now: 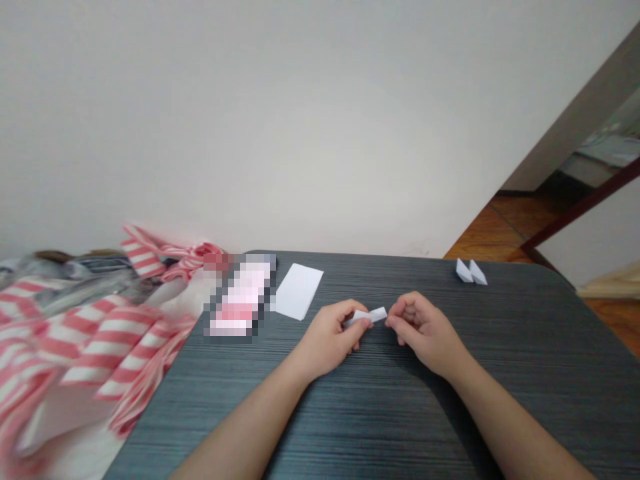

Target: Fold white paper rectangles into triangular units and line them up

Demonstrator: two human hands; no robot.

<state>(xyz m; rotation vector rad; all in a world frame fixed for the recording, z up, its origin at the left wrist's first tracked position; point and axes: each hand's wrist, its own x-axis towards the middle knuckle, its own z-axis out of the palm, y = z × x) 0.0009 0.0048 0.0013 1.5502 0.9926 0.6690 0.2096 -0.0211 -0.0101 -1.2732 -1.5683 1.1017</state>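
Observation:
A small white folded paper strip (376, 314) is held just above the table, in the middle of the view. My left hand (334, 333) pinches its left part between thumb and fingers. At the strip's right end is my right hand (423, 331), its fingers curled and the thumb and fingertips closed on the corner; the fingertips hide the exact contact. To the left of my hands lies a stack of white rectangular paper (299, 291). Toward the far right stands a folded white paper piece (471, 272) with two pointed halves.
The dark wood-grain table (380, 427) meets a pale wall (320, 120) at the back. A blurred-out, phone-like rectangle (240, 297) lies left of the paper stack. Red-and-white striped cloth (110, 333) is heaped beyond the left edge. Wooden floor (487, 230) shows at right.

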